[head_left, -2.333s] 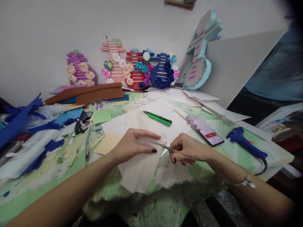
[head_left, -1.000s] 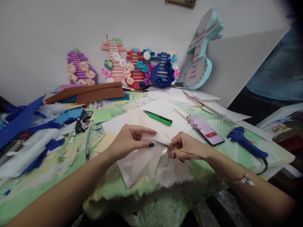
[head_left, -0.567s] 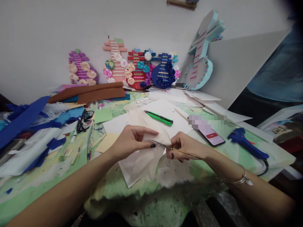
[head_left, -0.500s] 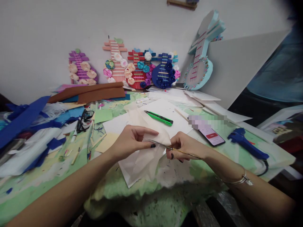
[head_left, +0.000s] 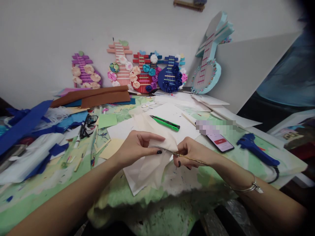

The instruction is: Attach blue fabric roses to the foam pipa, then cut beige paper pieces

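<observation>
Cream crepe paper, thin and folded, lies over white sheets in front of me. My left hand pinches it between thumb and fingers. My right hand is closed around slender scissors with silver blades and a gold-coloured handle; the blades lie across the paper beside my left fingertips. The finger loops are mostly hidden. Just beyond both hands, a green utility knife rests on a white sheet.
To the right lie a phone and a blue glue gun. At left are blue paper strips, black glasses and scraps. Brown paper lies at the back, with several decorated paper guitars against the wall.
The scissors and right fingers have shifted very slightly against the paper. Everything else stays where it was.
</observation>
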A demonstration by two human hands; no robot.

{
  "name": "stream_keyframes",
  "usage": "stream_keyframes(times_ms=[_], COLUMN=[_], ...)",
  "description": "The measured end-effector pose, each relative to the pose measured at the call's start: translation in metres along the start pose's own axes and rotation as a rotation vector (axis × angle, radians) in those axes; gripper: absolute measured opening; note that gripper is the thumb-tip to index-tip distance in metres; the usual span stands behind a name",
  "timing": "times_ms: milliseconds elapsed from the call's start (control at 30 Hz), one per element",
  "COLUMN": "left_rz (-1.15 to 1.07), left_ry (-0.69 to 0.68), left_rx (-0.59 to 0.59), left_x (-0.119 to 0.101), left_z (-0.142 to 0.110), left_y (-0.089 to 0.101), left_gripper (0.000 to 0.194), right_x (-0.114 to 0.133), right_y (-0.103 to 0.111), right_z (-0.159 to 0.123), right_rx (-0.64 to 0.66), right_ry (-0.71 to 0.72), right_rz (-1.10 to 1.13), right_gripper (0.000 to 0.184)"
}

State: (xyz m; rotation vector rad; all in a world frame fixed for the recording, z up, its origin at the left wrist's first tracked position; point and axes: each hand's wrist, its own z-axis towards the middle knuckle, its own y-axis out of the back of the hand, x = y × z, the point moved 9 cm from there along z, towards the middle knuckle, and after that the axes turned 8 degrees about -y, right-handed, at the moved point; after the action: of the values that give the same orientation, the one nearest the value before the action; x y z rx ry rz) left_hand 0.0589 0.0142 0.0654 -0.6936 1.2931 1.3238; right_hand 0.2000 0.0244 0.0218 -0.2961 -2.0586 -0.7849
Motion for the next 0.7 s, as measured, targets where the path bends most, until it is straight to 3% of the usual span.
stream_keyframes(times_ms=[200, 700], left_rz=[-0.022, -0.023], left_ry=[0.006, 0.026], left_rx=[0.008, -0.012], left_x=[0.0042, 0.008], left_z=[0.0002, 0.0], left_y=[-0.0011, 0.0008], left_gripper=[0.033, 0.033], right_x=[-0.0006, 0.0019], right_y=[-0.0007, -0.0012], right_z=[-0.0002, 0.0019], right_rx=[-0.001, -0.039], right_ry=[-0.03, -0.024], right_rz=[-0.009, -0.02], right_gripper=[0.018, 0.014])
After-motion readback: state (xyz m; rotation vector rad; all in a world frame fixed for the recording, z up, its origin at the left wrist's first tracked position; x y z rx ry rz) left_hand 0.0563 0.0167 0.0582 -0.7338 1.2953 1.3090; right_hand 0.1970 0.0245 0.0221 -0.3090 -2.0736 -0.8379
